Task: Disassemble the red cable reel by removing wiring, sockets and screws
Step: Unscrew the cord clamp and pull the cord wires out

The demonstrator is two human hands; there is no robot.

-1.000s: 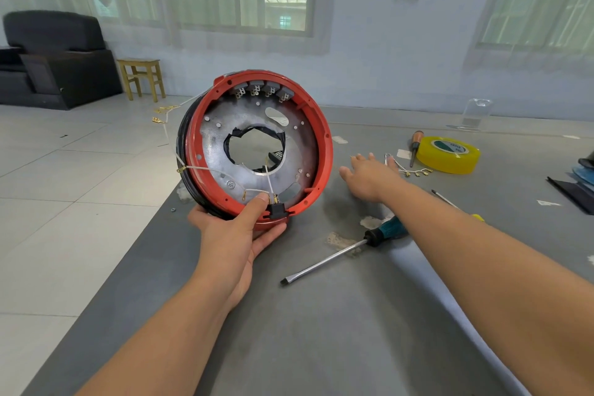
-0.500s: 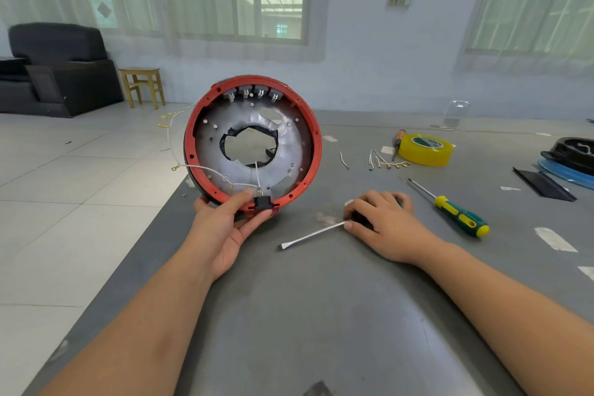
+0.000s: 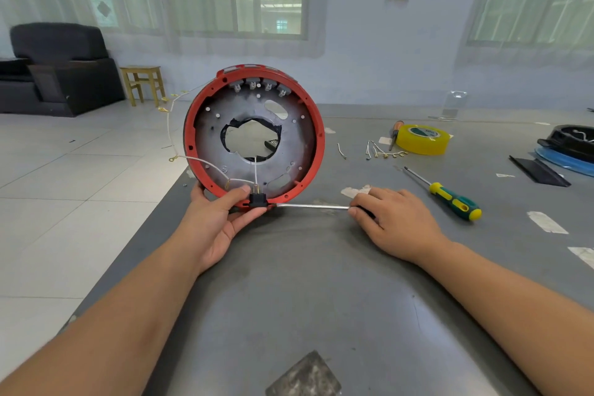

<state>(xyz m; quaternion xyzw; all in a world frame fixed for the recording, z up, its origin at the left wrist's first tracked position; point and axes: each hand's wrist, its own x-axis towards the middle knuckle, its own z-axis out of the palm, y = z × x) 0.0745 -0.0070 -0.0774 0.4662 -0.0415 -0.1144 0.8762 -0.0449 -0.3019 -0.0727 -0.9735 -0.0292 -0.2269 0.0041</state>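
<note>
The cable reel [image 3: 254, 135] is being held upright on its rim at the surface's [image 3: 321, 283] eleven o'clock edge. A screwdriver [image 3: 313, 206] is lying at its four o'clock, another screwdriver [image 3: 450, 196] at three o'clock. The tape roll [image 3: 422, 139] is sitting at two o'clock, loose wires [image 3: 384, 151] lying between.

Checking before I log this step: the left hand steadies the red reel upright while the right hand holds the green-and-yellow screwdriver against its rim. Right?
Not quite. In the head view the right hand holds the long-shafted screwdriver; the green-and-yellow screwdriver lies untouched on the table. The left hand does steady the red reel upright.
</note>
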